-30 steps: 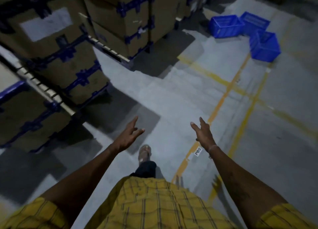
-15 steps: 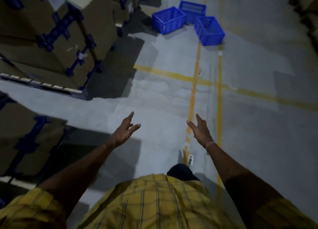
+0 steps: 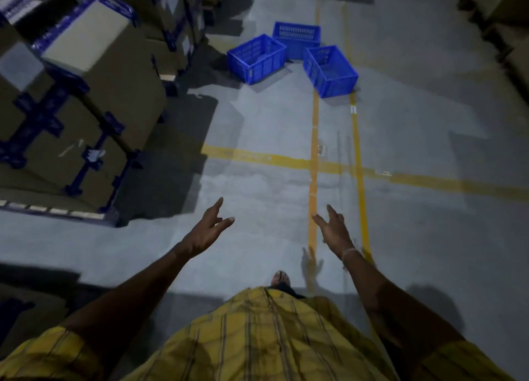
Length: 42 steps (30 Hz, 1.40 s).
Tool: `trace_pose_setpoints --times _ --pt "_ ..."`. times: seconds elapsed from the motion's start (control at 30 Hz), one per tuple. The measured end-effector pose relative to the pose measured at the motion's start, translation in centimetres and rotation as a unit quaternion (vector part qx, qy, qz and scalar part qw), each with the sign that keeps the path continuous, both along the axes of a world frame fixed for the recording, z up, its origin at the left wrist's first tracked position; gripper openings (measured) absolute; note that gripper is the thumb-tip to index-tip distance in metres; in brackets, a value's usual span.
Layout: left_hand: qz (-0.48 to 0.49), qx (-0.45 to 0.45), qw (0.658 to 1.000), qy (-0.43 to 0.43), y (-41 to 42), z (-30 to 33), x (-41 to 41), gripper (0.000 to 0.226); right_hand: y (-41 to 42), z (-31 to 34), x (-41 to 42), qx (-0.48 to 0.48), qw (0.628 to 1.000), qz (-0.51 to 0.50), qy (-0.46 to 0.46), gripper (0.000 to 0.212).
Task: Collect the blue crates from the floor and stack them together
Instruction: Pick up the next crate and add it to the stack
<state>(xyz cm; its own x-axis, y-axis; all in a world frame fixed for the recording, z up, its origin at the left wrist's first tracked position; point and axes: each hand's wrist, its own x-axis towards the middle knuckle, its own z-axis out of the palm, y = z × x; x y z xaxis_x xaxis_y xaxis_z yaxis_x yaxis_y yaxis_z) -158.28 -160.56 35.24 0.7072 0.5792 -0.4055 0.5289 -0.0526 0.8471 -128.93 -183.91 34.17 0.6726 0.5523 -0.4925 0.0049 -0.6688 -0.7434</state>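
Observation:
Three blue slatted plastic crates lie clustered on the grey floor far ahead: a left crate, a back crate and a right crate, all upright and empty, touching at their corners. My left hand and my right hand are stretched out in front of me at waist height, fingers spread, holding nothing. Both hands are well short of the crates.
Tall stacks of cardboard boxes with blue strapping on a pallet line the left side. More boxes stand at the far right. Yellow floor lines cross the aisle. My foot shows below the yellow checked shirt.
The view has swung and advanced, so the crates now sit nearer and more central ahead. Both hands stay outstretched and empty.

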Motion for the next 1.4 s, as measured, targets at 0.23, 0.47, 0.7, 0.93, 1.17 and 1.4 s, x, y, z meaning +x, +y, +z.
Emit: trace_pose_setpoints --times 0.23,0.47,0.7,0.93,1.17,1.4 --pt "0.035 0.004 0.999 -0.030 9.6 1.5 11.4 0.087 10.5 0.5 12.3 -0.007 1.000 0.023 -0.007 0.100" --pt "0.050 -0.008 0.998 -0.026 21.7 -0.4 21.0 0.092 23.8 -1.2 23.7 -0.028 0.999 0.025 -0.013 0.116" --pt "0.071 -0.041 0.996 -0.038 38.0 -1.6 32.2 0.113 38.0 -3.4 33.8 -0.044 0.999 -0.001 -0.013 0.111" --pt "-0.016 -0.013 1.000 0.005 51.1 0.1 43.3 0.101 49.7 -2.2 42.3 -0.013 0.999 -0.034 -0.029 0.106" --pt "-0.023 -0.005 1.000 0.018 60.4 -1.1 56.4 0.082 58.8 -4.1 55.5 -0.008 0.999 -0.039 -0.030 0.106" --pt "0.013 -0.021 1.000 0.019 67.2 -0.6 71.3 0.082 68.3 -4.1 71.9 -0.012 0.999 -0.038 -0.035 0.108"
